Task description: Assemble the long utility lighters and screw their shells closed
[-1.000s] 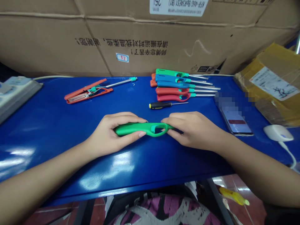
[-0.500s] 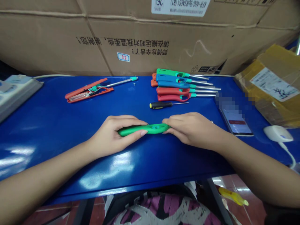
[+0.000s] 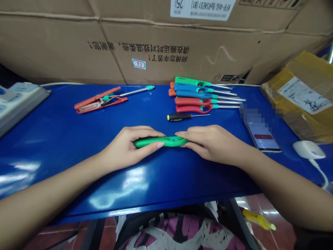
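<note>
A green lighter (image 3: pixel 170 141) lies lengthwise between my two hands, just above the blue table. My left hand (image 3: pixel 132 146) is closed round its handle end, thumb along the near side. Fingers of my right hand (image 3: pixel 208 140) pinch the other end and hide it; no metal tube shows there. Beyond my hands lies a screwdriver (image 3: pixel 179 117) with a black and yellow handle. Several long-tubed lighters (image 3: pixel 194 101) in red, blue, green and orange are piled behind it. To the left rests an opened red lighter (image 3: pixel 100 100), its casing split and inner parts showing.
A large cardboard box (image 3: pixel 145 38) stands along the back of the blue table (image 3: pixel 65 139). On the right are a phone (image 3: pixel 261 133), a white corded device (image 3: pixel 309 149) and a taped carton (image 3: pixel 296 93). A white power strip (image 3: pixel 20 100) sits at the left edge.
My right fingers have shifted slightly left along the green lighter, covering more of its top. The lighter has turned a little in my hands.
</note>
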`<state>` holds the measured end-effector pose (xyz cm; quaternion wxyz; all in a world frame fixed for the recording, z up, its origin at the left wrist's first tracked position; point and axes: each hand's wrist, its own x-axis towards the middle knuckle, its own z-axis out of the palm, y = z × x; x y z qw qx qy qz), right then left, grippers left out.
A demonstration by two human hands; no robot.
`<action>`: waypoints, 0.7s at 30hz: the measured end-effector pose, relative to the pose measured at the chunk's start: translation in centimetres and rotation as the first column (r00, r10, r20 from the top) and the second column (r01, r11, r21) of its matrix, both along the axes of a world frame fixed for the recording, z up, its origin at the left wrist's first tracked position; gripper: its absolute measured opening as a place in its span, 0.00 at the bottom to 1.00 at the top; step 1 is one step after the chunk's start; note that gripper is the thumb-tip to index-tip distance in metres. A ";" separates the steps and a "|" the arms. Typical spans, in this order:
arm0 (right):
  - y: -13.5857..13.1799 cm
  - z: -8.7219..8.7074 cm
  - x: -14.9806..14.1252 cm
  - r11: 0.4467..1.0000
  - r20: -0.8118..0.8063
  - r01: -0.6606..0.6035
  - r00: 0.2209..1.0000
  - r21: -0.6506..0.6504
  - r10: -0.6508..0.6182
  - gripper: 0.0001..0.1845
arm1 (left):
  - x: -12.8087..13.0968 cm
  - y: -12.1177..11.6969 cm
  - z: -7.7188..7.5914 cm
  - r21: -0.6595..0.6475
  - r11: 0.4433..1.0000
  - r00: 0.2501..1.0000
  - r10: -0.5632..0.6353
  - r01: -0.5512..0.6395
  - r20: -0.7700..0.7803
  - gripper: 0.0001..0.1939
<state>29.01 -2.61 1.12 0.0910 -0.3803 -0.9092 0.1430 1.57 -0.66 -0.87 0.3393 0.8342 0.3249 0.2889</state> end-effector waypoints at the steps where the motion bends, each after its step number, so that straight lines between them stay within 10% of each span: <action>1: -0.1 0.0 0.0 1.000 -0.009 0.010 1.000 -0.001 -0.010 0.18 | 0.0 0.1 0.0 0.018 1.000 1.000 0.003 -0.003 0.015 0.14; 21: 0.9 -0.6 0.3 0.990 -0.026 0.119 0.993 0.081 -0.118 0.09 | -0.5 0.2 -0.2 0.246 0.969 0.987 0.051 -0.012 -0.153 0.13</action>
